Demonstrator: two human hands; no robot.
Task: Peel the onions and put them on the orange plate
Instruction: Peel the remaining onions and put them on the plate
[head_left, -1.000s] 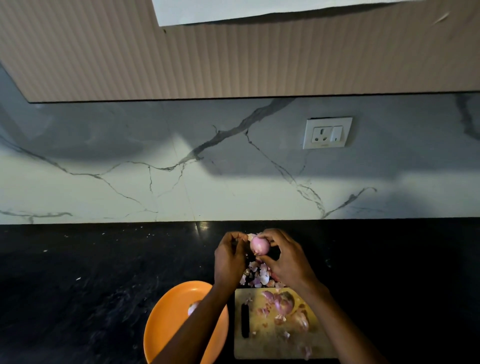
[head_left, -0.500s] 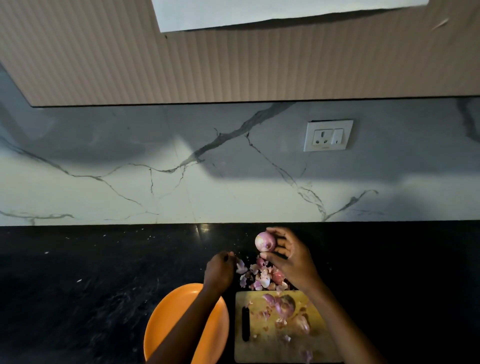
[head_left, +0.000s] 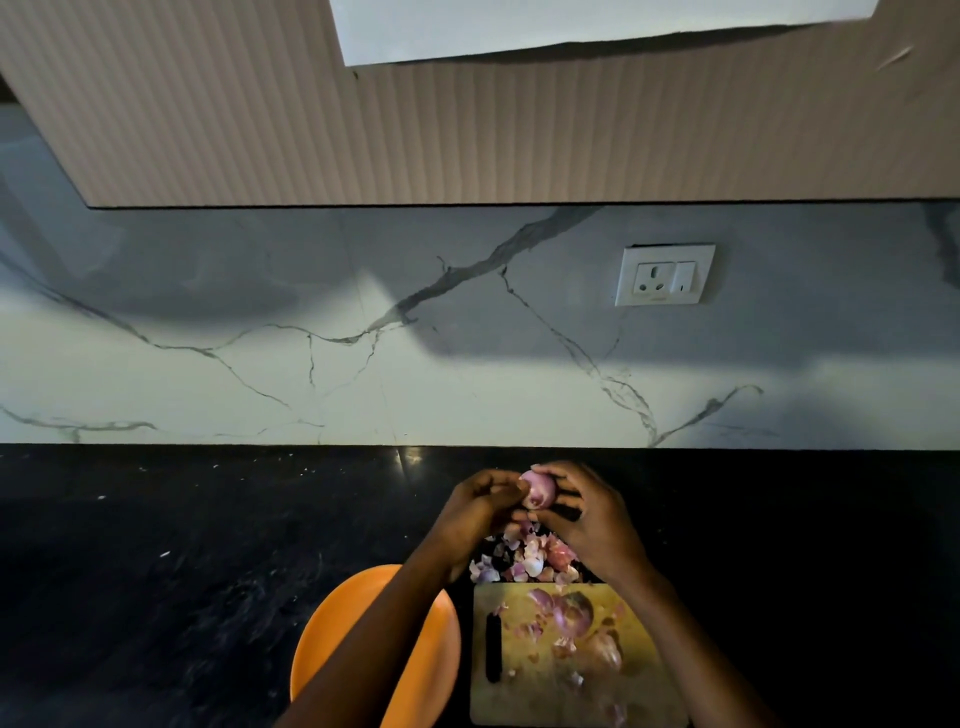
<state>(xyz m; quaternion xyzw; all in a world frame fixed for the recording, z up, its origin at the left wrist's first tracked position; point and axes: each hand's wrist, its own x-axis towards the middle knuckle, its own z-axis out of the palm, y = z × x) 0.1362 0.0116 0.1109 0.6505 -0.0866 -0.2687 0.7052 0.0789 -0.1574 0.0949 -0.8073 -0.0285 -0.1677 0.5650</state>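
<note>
I hold a small pink onion (head_left: 538, 488) up between both hands, above the black counter (head_left: 182, 571) and a little in from its back edge. My right hand (head_left: 592, 525) grasps it, fingers curled over the top and right side with the thumb underneath. My left hand (head_left: 475, 512) is at its left side, fingertips curled in and pinching at the skin there. The onion sits clear of the counter, touching nothing but my fingers.

Directly below my hands a heap of pink and white onion peels (head_left: 524, 558) lies on the counter, just behind the far edge of the wooden cutting board (head_left: 519, 691). The board lies at the near edge of the counter under my right forearm. On it rest more onions (head_left: 574, 613), still in purple skin, toward its far right part, with loose scraps of peel around them; I cannot tell exactly how many onions there are. A dark slot handle runs along the board's left edge.

The orange plate (head_left: 322, 644) sits just left of the board at the near edge of the counter, and my left forearm crosses over it, hiding most of its middle.

Behind the counter stands the marble backsplash (head_left: 260, 374), with a white socket and switch (head_left: 664, 275) to the right, and a ribbed cabinet (head_left: 467, 130) above.
</note>
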